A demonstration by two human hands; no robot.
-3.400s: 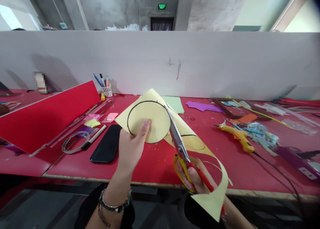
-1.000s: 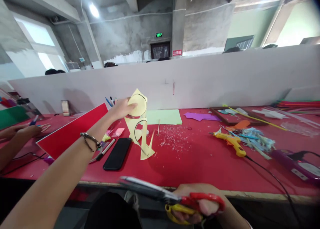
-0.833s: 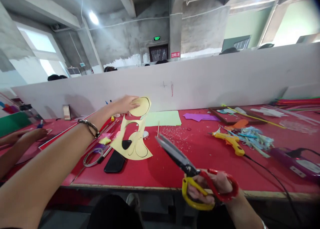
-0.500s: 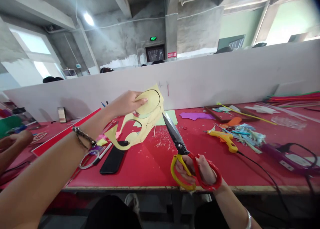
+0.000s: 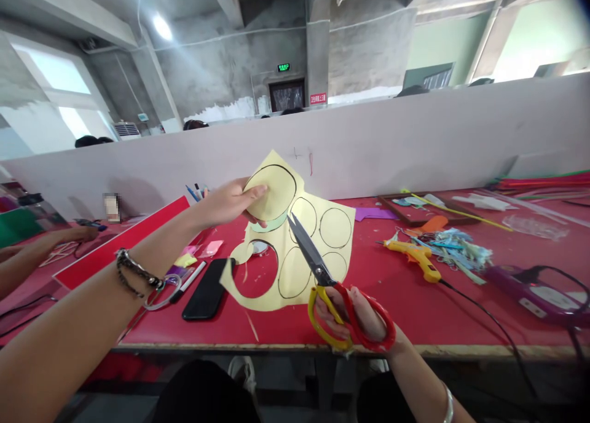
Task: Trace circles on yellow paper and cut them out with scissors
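My left hand [image 5: 235, 200] pinches a sheet of yellow paper [image 5: 286, 257] at its upper left, thumb on the front. Several black circles are drawn on the sheet, and a round hole is cut out at its lower left. Wrapped round the handles of a pair of scissors [image 5: 313, 248], red and yellow, is my right hand [image 5: 353, 315]. The blades look nearly closed and point up and left, in front of the sheet. Whether they touch the paper I cannot tell.
A black phone [image 5: 207, 291] and a marker [image 5: 188, 281] lie left of the paper. To the right are a yellow glue gun [image 5: 417, 257], a heap of pale scraps [image 5: 461, 251] and a purple device [image 5: 539, 294]. Another person's hand [image 5: 83, 233] is at far left.
The yellow sheet has swung round to face me and spread out, showing its drawn circles. My right hand and the scissors have shifted slightly left.
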